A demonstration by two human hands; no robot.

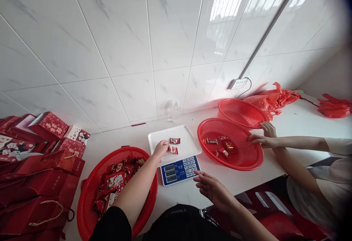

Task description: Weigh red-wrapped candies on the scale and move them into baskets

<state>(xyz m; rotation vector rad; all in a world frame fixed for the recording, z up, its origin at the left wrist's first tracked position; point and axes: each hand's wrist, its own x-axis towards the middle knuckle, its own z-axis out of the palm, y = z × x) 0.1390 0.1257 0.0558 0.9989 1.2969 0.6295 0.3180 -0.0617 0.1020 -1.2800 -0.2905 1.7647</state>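
My left hand (161,148) reaches over the white tray of a digital scale (181,169), fingers pinched on a small red candy packet (172,149) at the tray's front. Another red packet (175,140) lies further back on the tray (158,137). My right hand (211,189) hovers below the scale's blue keypad, fingers spread, holding nothing. A red mesh basket (90,189) full of red packets sits under my left forearm.
To the right, a second red basket (247,160) holds several packets, with another person's two hands (264,135) at its rim. A third red basket (242,111), red plastic bags (277,100) and a wall socket (238,83) lie behind. Red gift bags and boxes (41,160) pile at left.
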